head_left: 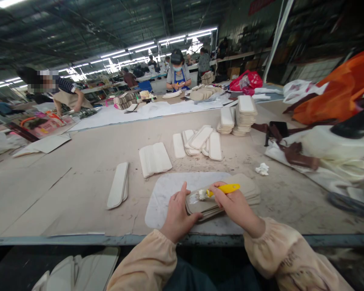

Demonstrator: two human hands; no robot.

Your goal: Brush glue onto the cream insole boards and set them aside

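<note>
A stack of tan flat insole-like pads (pixel 245 189) lies on a white mat (pixel 170 190) at the near edge of the table. My left hand (pixel 177 214) presses on the stack's left end, fingers curled over its edge. My right hand (pixel 235 206) is closed round a yellow-handled brush (pixel 223 189), whose whitish bristles rest on the top pad.
More white pads lie across the table (pixel 79 182): a single one (pixel 118 185), a fanned group (pixel 154 159), a loose pile (pixel 200 141) and tall stacks (pixel 245 115). A crumpled tissue (pixel 262 168), brown straps (pixel 294 155) and an orange bag (pixel 339 93) lie at right. Other people work at far tables.
</note>
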